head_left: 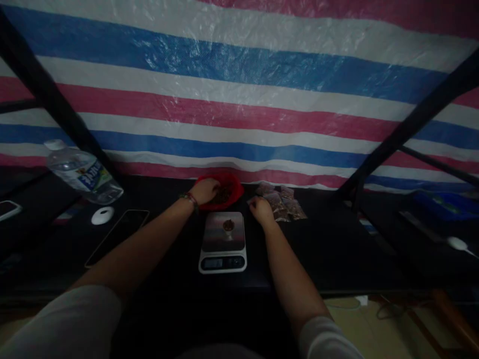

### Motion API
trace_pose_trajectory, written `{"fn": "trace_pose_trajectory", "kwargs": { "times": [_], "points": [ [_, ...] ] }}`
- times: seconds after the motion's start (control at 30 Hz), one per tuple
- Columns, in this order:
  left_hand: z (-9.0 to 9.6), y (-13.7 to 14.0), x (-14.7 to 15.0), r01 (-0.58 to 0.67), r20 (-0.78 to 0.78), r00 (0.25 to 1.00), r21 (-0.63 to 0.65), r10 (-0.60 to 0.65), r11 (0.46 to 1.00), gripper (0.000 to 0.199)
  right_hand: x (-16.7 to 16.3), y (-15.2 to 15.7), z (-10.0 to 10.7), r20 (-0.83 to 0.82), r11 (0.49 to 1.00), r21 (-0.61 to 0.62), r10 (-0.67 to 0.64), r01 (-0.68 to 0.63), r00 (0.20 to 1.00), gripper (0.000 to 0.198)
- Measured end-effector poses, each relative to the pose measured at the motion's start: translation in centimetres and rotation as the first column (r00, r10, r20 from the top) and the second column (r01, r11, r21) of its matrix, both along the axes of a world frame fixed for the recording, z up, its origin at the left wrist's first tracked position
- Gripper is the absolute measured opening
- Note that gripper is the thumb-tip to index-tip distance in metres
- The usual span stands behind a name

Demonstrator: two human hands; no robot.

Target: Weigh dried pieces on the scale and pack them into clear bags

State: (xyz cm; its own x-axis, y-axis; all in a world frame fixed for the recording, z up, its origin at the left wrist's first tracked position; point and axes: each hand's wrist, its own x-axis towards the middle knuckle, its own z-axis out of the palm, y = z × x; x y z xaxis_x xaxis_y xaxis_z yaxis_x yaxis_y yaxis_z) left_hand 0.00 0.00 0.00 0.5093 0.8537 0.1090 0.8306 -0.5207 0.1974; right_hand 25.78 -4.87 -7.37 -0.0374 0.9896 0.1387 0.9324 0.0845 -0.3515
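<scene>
Kitchen scale [223, 243] sits nearest on the dark table [329, 254], a small brown heap [228, 225] already on its platform; display unreadable. Right hand [261, 209] rests curled just beside the scale, touching the sealed packets [281, 203]; can't tell if it grips one. Left hand [205, 190] dips into the red bowl [221, 192], fingers bent over the brown bits, grasp unclear. Judging: several packets filled, bowl far from empty. Bottle [83, 172] label too blurred to read.
</scene>
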Motion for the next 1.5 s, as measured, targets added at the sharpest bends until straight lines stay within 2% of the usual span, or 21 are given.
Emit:
{"fn": "trace_pose_trajectory", "kwargs": {
  "times": [0.07,0.17,0.37,0.53,0.7,0.93,1.07,1.23,1.3,1.43,1.5],
  "points": [
    [-0.8,0.5,0.7,0.005,-0.117,0.993,-0.099,-0.016,0.995,0.039,0.0,0.0,0.1,0.008,1.0,0.0,0.01,-0.01,1.0,0.021],
    [-1.6,1.3,1.0,-0.005,-0.163,0.986,-0.169,-0.023,0.986,0.041,0.0,0.0,0.2,0.022,1.0,-0.008,0.018,-0.018,1.0,0.022],
    [-1.8,2.8,1.1,-0.032,-0.298,0.954,-0.201,-0.03,0.979,0.035,-0.1,0.0,0.1,0.06,1.0,-0.011,0.009,-0.008,0.998,0.023],
    [-2.0,3.5,1.4,-0.025,-0.261,0.964,-0.254,-0.043,0.967,0.044,-0.1,0.0,0.1,0.06,1.0,-0.01,0.012,-0.011,0.998,0.023],
    [-2.2,3.9,1.3,-0.027,-0.243,0.97,-0.222,-0.028,0.975,0.029,-0.1,-0.1,0.1,0.042,1.0,-0.018,0.023,-0.022,0.999,0.021],
    [-1.2,3.3,0.7,-0.003,-0.197,0.98,-0.186,-0.034,0.983,0.028,0.0,0.0,-0.1,0.055,1.0,0.013,0.011,-0.012,0.998,0.02],
    [0.4,2.0,0.4,0.013,-0.128,0.991,-0.159,-0.033,0.987,0.028,0.0,0.0,-0.2,0.051,1.0,0.01,0.01,-0.01,0.999,0.021],
    [2.2,-1.8,0.0,0.154,-0.022,0.987,-0.204,-0.162,0.967,0.028,-0.1,0.0,-0.1,0.053,1.0,0.007,0.016,-0.016,0.998,0.022],
    [2.3,-3.9,0.0,0.225,0.02,0.974,-0.247,-0.227,0.942,0.028,-0.1,0.0,0.0,0.05,1.0,0.003,0.024,-0.024,0.998,0.022],
    [1.3,-7.5,0.4,0.245,-0.009,0.965,-0.336,-0.264,0.909,0.021,-0.2,0.0,0.1,0.037,1.0,-0.018,0.021,-0.02,0.999,0.021],
    [0.6,-8.5,0.7,0.241,-0.013,0.965,-0.337,-0.26,0.91,0.018,-0.2,-0.1,0.1,0.036,1.0,-0.022,0.016,-0.015,0.999,0.021]
  ]
}}
